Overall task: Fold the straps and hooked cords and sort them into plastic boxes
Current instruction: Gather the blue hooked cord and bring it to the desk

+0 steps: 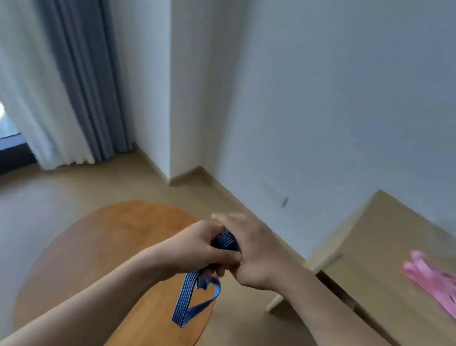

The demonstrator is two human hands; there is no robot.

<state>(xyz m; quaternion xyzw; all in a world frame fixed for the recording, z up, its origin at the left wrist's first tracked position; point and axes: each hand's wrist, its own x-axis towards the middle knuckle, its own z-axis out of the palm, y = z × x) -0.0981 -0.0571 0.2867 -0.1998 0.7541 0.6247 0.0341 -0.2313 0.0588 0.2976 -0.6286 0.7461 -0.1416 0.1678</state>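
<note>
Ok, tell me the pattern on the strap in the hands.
Blue strap with thin pale lengthwise stripes; head view.

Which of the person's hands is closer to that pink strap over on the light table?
Right. The right hand is nearest the pink strap, though well apart from it across the table. The left hand sits beyond it, both gripping the blue strap.

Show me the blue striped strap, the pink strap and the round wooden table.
blue striped strap (193, 303): head view, hanging loop
pink strap (439, 287): head view, bundle's middle
round wooden table (112, 238): head view, bare top
</note>
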